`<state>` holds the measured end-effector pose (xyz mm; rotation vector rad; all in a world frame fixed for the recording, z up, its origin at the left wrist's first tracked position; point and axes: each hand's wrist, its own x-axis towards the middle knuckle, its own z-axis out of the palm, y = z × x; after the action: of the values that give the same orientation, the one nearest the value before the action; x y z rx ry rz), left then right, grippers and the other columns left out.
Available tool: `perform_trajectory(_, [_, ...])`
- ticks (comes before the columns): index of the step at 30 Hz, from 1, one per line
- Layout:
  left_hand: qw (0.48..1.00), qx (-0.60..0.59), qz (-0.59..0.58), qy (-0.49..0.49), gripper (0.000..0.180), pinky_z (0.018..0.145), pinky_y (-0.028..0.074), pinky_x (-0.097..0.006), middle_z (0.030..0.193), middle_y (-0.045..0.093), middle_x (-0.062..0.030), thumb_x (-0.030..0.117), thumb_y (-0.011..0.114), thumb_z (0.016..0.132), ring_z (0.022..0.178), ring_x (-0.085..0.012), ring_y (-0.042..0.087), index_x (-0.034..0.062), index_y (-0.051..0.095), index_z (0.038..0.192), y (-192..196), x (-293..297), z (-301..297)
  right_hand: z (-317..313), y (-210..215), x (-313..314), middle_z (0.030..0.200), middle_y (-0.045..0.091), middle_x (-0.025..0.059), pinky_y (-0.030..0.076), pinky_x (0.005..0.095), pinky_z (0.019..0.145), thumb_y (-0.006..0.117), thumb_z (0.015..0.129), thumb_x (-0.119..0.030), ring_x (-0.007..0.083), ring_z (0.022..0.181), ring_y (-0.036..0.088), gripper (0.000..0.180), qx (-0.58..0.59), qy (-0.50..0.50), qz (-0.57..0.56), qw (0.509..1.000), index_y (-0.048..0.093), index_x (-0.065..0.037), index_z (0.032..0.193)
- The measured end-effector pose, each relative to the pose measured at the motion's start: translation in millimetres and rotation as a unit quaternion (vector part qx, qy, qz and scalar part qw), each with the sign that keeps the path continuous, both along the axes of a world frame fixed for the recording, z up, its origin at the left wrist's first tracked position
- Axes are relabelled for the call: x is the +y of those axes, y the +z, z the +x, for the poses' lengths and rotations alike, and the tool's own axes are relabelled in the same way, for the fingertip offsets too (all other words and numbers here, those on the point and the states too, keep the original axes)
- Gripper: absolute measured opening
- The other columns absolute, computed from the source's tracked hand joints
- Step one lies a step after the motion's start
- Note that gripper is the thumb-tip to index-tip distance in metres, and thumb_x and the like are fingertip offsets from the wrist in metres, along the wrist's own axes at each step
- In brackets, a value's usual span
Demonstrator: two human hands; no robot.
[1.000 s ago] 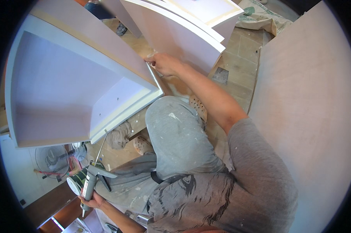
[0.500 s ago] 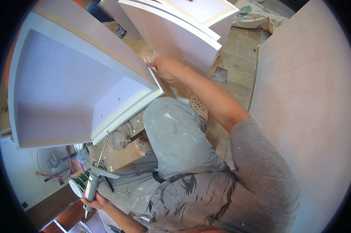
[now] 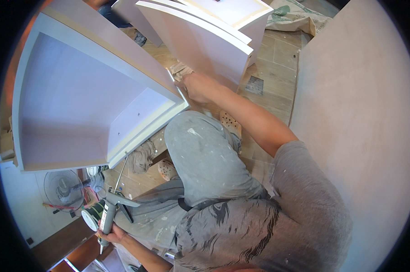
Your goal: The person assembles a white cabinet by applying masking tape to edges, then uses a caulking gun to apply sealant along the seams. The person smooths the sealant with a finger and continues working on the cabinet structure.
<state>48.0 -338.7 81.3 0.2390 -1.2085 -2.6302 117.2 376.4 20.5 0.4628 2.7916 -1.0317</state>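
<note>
My left hand point(image 3: 114, 234), at the lower left, is wrapped round a caulking gun point(image 3: 107, 216) with a grey tube in it. The nozzle points toward the bottom of the view, and the thin rod sticks up toward the cabinet. My right arm is stretched forward, and my right hand point(image 3: 193, 86) is closed at the narrow edge of a white cabinet point(image 3: 100, 59), fingers against its near right corner. Whatever those fingers hold, if anything, is hidden. A crumpled beige rag point(image 3: 181, 70) shows just beyond the hand; I cannot tell whether they touch.
More white panels point(image 3: 196, 45) with curved edges stand ahead. A large pale board point(image 3: 354, 136) fills the right side. Beside my foot lies a grey rag point(image 3: 141, 157). A fan point(image 3: 63, 189) and a green-and-white tub point(image 3: 91, 217) stand at left; a sack point(image 3: 300, 18) lies far right.
My right hand has moved a little down along the cabinet's edge, showing more of the beige rag. The left hand keeps hold of the caulking gun.
</note>
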Motion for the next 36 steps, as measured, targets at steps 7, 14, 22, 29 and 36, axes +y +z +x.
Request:
perform_trajectory(7, [1.0, 0.02, 0.004, -0.022, 0.04, 0.119, 0.037, -0.061, 0.118, 0.069, -0.0206, 0.018, 0.073, 0.093, 0.121, -0.0352, 0.062, -0.0093, 0.061, 0.119, -3, -5, 0, 16, -2, -8, 0.121, 0.067, 0.0201, 0.054, 0.0456, 0.102, 0.049, 0.096, 0.004, 0.0375, 0.115, 0.067, 0.054, -0.013, 0.03, 0.03, 0.999, 0.065, -0.016, 0.144])
perform_trajectory(14, [1.0, 0.013, -0.008, -0.004, 0.04, 0.119, 0.038, -0.062, 0.117, 0.069, -0.0206, 0.019, 0.073, 0.093, 0.121, -0.0354, 0.062, -0.0095, 0.062, 0.119, -4, -5, 0, 33, 12, -8, 0.111, 0.072, 0.0244, 0.055, 0.0482, 0.096, 0.05, 0.098, -0.001, 0.0412, 0.104, 0.07, 0.045, 0.013, 0.056, 0.032, 0.998, 0.068, -0.011, 0.138])
perform_trajectory(22, [1.0, 0.013, -0.017, 0.003, 0.043, 0.119, 0.038, -0.061, 0.12, 0.068, -0.0219, 0.018, 0.073, 0.094, 0.123, -0.0362, 0.061, -0.0119, 0.061, 0.121, 0, -1, -1, 42, 16, -5, 0.107, 0.073, 0.0239, 0.056, 0.0478, 0.093, 0.055, 0.092, 0.0, 0.0404, 0.101, 0.072, 0.04, 0.044, 0.06, 0.041, 0.996, 0.076, -0.008, 0.124])
perform_trajectory(29, [1.0, 0.011, -0.024, -0.009, 0.047, 0.12, 0.038, -0.061, 0.123, 0.067, -0.0234, 0.02, 0.072, 0.094, 0.124, -0.037, 0.061, -0.0128, 0.06, 0.125, -3, -10, 0, 44, 10, 1, 0.112, 0.073, 0.0198, 0.057, 0.0441, 0.093, 0.056, 0.089, 0.002, 0.0378, 0.103, 0.071, 0.044, 0.039, 0.094, 0.05, 0.994, 0.078, -0.014, 0.123])
perform_trajectory(36, [1.0, 0.004, -0.026, 0.011, 0.046, 0.12, 0.037, -0.06, 0.126, 0.066, -0.0245, 0.021, 0.071, 0.093, 0.127, -0.0383, 0.059, -0.0122, 0.062, 0.123, 2, 7, 2, 44, 14, 26, 0.104, 0.071, 0.0172, 0.053, 0.0411, 0.092, 0.057, 0.087, 0.004, 0.0317, 0.102, 0.068, 0.038, 0.132, 0.082, -0.097, 0.983, 0.074, -0.006, 0.119])
